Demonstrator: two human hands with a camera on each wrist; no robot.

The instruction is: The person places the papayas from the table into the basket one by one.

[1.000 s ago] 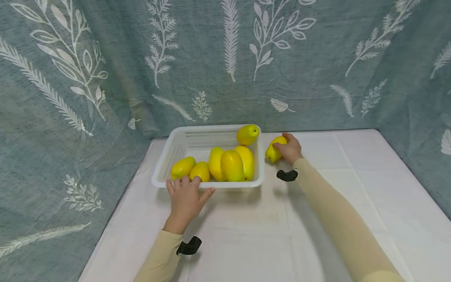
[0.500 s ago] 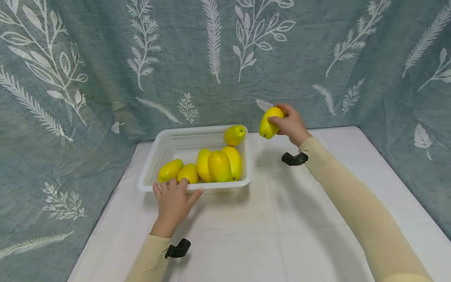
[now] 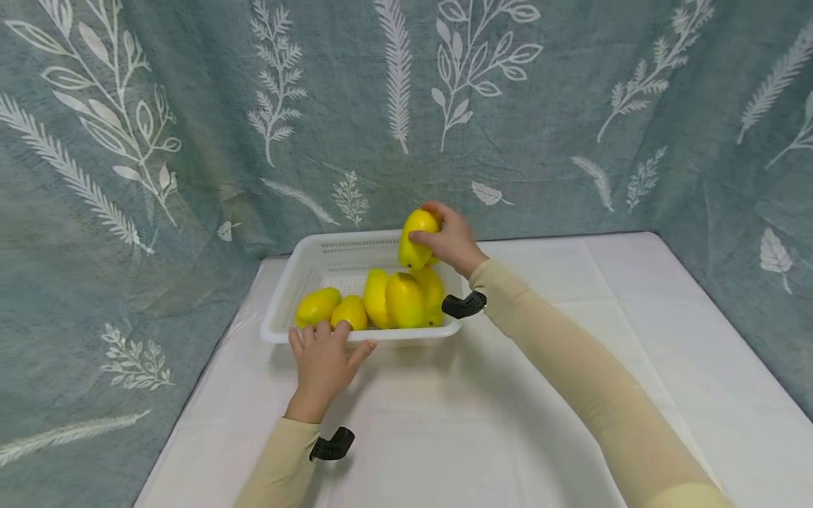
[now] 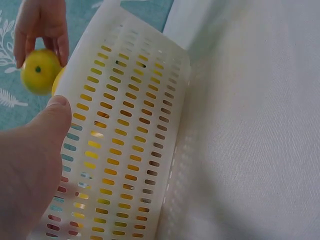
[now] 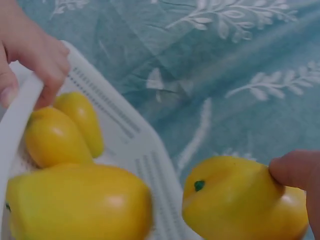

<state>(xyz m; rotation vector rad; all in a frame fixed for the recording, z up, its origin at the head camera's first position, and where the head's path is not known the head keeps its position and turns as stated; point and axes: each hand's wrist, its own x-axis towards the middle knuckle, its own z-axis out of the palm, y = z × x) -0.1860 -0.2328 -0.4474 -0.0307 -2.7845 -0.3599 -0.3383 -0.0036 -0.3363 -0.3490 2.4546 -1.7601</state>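
Observation:
A white plastic basket (image 3: 406, 335) with slotted walls stands on the table and holds several yellow mangoes (image 3: 405, 302), mostly along its front and right. My left hand (image 3: 322, 370) grips the front rim, fingers over the edge and thumb outside, as the left wrist view also shows. Above the basket's back right part, my right hand (image 3: 454, 241) holds one mango (image 3: 419, 237) between thumb and fingers. This mango (image 5: 230, 200) has a small green stem mark in the right wrist view. It nearly covers another mango lying at the back right corner in the head view.
White cloth (image 3: 559, 261) covers the table around the basket. A grey-green curtain (image 3: 356, 127) with white leaf prints hangs close behind the table and along its sides. Black wrist devices (image 3: 465, 305) sit on both forearms.
My right hand has lifted the mango off the table right of the basket and carried it left over the basket. My left hand stays on the front rim.

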